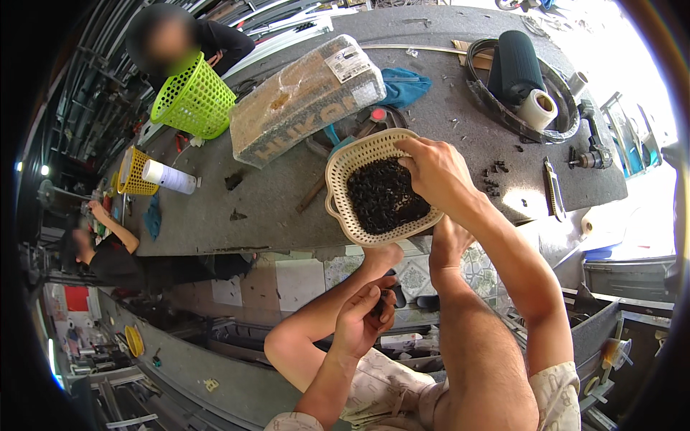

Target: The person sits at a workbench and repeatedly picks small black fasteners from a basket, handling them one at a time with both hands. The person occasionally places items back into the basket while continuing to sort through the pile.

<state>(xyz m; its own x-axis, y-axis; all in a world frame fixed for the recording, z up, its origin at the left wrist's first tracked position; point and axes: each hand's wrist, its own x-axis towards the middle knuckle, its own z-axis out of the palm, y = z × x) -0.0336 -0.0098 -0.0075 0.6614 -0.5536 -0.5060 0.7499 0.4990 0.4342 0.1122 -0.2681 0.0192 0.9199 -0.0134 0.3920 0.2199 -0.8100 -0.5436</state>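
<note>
A cream plastic basket (338,175) full of small black parts (384,195) sits tilted at the near edge of the grey table. My right hand (438,172) is closed over its right rim, with the thumb and a finger on the inner side. Some of that rim and some of the parts are hidden beneath the hand. Lower down, above my lap, my left hand (363,320) is closed with its fingers curled round a small black part (379,304). The fingers cover most of that piece, so its exact shape does not show.
A long wrapped box (305,100) lies behind the basket, beside a blue cloth (405,86). Loose black bits (496,176), a cutter knife (553,188), a power drill (595,144) and a coil with rolls (496,108) lie rightward. Leftward are a green basket (194,97), a spray can (170,177) and two people.
</note>
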